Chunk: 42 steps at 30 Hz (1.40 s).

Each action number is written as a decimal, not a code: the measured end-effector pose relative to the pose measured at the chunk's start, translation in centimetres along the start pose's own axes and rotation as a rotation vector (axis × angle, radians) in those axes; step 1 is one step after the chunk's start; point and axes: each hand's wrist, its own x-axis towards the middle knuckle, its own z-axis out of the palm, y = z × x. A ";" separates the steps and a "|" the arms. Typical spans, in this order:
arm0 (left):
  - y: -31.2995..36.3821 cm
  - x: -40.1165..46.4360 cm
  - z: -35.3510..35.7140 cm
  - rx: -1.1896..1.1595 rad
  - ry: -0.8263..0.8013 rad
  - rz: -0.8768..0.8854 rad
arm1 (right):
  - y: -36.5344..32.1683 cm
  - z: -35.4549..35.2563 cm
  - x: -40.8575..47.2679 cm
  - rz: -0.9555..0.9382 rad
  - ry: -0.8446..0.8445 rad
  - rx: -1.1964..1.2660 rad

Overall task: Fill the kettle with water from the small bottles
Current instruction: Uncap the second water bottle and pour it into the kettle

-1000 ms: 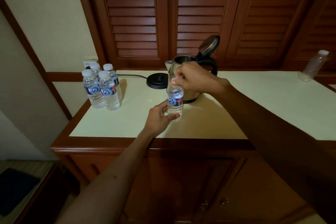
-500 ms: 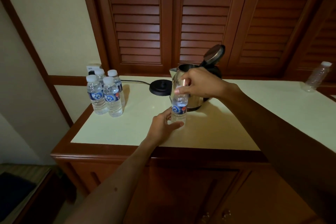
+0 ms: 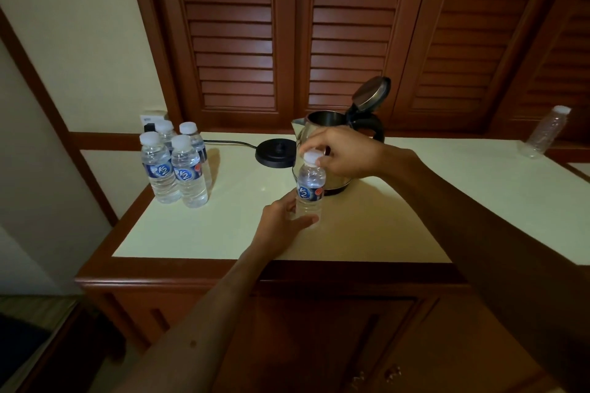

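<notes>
A small water bottle [image 3: 309, 187] with a blue label stands upright on the cream countertop [image 3: 447, 201]. My left hand [image 3: 281, 223] grips its lower part. The fingers of my right hand [image 3: 344, 153] pinch its white cap [image 3: 311, 157]. Right behind the bottle stands a steel kettle [image 3: 329, 124] with its lid [image 3: 372, 94] tipped open and its black handle to the right. The kettle is off its black base [image 3: 276, 153], which lies just to its left.
Several full small bottles [image 3: 177, 163] stand grouped at the counter's back left, next to a wall socket and a cord. An empty clear bottle [image 3: 546, 132] stands at the far right. Louvred wooden doors rise behind; the counter's wooden edge lies near me.
My right hand's fingers have shifted on the cap, which now shows white between them. The bottle stays upright in my left hand. The camera view has tilted slightly.
</notes>
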 end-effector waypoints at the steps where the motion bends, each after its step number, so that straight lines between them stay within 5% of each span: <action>1: 0.1 -0.1 0.0 0.006 -0.004 -0.005 | 0.0 0.0 0.1 0.004 0.001 0.002; 11: 0.3 -0.1 -0.2 0.029 -0.018 -0.023 | 0.2 -0.6 0.4 -0.059 0.175 0.034; 16: 0.5 -0.4 -0.3 0.026 -0.007 -0.024 | 2.9 1.3 -2.0 0.142 0.408 0.227; 23: 0.7 -0.2 -0.2 0.044 0.015 -0.041 | 8.2 10.6 -5.8 0.380 0.135 0.179; 33: 0.6 -0.3 -0.1 0.010 0.070 -0.038 | 12.0 11.6 -8.7 0.384 0.223 0.164; 42: 0.7 -0.5 0.1 -0.043 0.089 -0.022 | 14.1 12.5 -10.7 0.315 0.141 -0.032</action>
